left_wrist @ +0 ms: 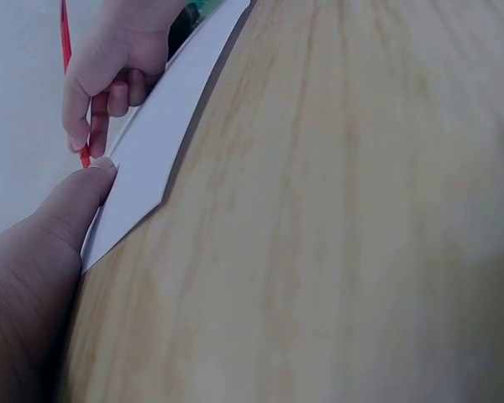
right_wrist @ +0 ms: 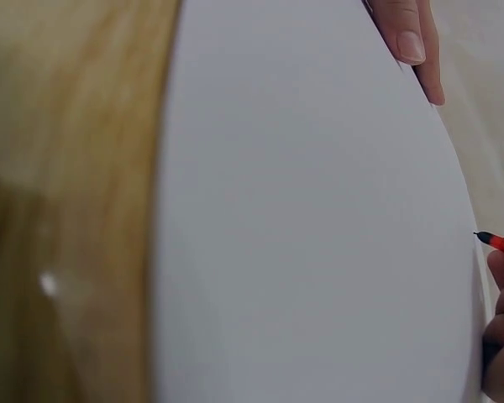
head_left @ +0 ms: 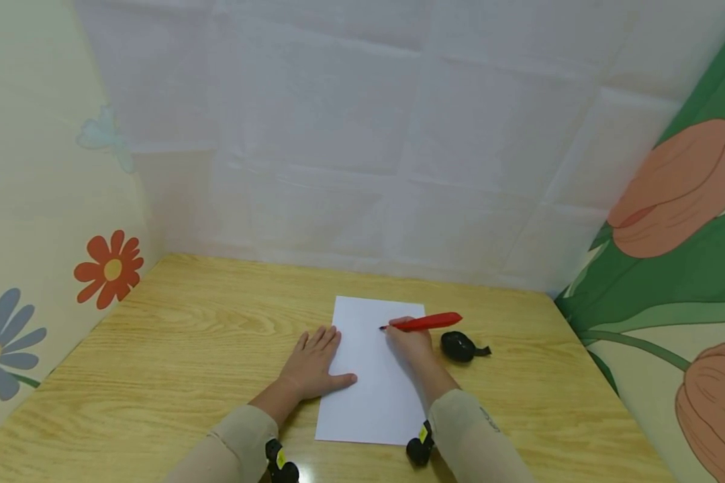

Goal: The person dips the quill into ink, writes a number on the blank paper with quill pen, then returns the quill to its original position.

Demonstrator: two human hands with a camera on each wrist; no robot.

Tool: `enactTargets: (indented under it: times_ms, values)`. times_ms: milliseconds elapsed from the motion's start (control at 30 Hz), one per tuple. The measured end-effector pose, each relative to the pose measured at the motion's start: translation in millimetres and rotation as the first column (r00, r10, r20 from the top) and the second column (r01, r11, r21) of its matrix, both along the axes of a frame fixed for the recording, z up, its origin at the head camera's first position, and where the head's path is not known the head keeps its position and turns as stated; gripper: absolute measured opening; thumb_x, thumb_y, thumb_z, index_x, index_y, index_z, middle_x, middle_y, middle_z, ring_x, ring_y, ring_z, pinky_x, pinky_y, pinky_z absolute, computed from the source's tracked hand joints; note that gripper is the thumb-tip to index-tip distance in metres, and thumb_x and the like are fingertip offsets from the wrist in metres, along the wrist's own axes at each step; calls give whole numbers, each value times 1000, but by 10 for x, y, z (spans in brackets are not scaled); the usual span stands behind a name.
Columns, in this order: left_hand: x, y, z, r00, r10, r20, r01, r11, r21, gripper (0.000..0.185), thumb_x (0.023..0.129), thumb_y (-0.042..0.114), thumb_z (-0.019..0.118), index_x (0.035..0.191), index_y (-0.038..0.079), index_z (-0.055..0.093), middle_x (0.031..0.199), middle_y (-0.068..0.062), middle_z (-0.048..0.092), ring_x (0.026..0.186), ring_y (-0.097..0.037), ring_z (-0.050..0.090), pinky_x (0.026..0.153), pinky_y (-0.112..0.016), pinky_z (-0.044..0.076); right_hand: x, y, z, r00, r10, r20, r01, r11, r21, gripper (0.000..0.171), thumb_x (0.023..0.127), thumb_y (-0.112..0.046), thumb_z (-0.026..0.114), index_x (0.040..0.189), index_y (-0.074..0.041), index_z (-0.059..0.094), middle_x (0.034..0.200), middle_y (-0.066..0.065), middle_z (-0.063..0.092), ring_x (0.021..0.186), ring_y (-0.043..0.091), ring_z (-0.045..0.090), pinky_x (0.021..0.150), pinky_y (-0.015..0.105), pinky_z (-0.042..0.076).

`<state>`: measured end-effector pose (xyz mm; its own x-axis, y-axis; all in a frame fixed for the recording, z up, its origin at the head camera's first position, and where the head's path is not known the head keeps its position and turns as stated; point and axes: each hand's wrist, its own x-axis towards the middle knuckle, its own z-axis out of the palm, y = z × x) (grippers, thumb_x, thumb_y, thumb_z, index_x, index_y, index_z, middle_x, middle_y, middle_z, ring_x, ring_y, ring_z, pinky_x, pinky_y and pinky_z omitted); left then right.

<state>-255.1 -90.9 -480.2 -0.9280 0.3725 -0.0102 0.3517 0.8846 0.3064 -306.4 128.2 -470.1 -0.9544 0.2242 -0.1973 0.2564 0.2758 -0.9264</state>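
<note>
Gripping a red pen (head_left: pixel 427 323) in curled fingers, right hand (head_left: pixel 409 345) resting heel-down on a white sheet of paper (head_left: pixel 371 396), nib pointing away to its left and hovering at or just above the page; whether tip touches paper, impossible to tell. Held low and slanted, probably for writing. Flat beside it, left hand (head_left: pixel 311 362) with fingers straight and spread, holding nothing, thumb pressing the sheet's near edge, palm mostly on the wood, likely pinning the paper against sliding. Just to the right of the pen hand, a small black rounded object with a short strap (head_left: pixel 460 346), apart from the sheet. Beneath everything, a light wood-grain table (head_left: pixel 187 335). Beyond the fingertips, a pale creased cloth backdrop (head_left: pixel 368 134); to the left a panel with painted daisies (head_left: pixel 110 268), to the right another with large tulips (head_left: pixel 677 194).
</note>
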Motion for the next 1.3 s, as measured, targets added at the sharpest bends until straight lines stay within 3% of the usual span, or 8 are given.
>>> enactTargets:
  times_ms: [500, 900, 1100, 1300]
  values:
    - [23, 5, 25, 1000, 1, 0, -1, 1000, 5, 99, 85, 71, 55, 153, 4, 31, 162, -12, 25, 152, -32, 17, 123, -54, 12, 10, -18, -23, 999, 28, -18, -28, 1000, 14, 17, 86, -16, 70, 101, -8, 71, 100, 9, 72, 93, 25, 62, 95, 45, 49]
    - [14, -6, -2, 1000, -14, -13, 15, 1000, 22, 99, 85, 70, 56, 153, 2, 31, 162, -14, 25, 152, -34, 17, 123, -56, 10, 48, -35, -12, 996, 69, -61, -65, 996, 52, 17, 84, -14, 70, 99, -7, 71, 95, 8, 72, 86, 21, 62, 83, 35, 51]
    - [-8, -2, -34, 1000, -1, 5, 1, 1000, -13, 100, 85, 70, 54, 155, 5, 26, 164, -11, 21, 153, -31, 12, 124, -53, 6, 57, -39, -8, 996, 78, -32, -77, 996, 51, 17, 84, -17, 71, 100, -9, 71, 95, 7, 72, 88, 22, 62, 84, 36, 51]
    - [2, 1, -5, 1000, -1, 3, 1, 1000, 12, 99, 85, 69, 57, 153, 4, 30, 162, -12, 25, 152, -32, 16, 123, -54, 9, 67, -52, -14, 996, 91, -27, -90, 995, 48, 18, 85, -17, 71, 101, -9, 71, 96, 7, 72, 86, 21, 61, 80, 32, 50]
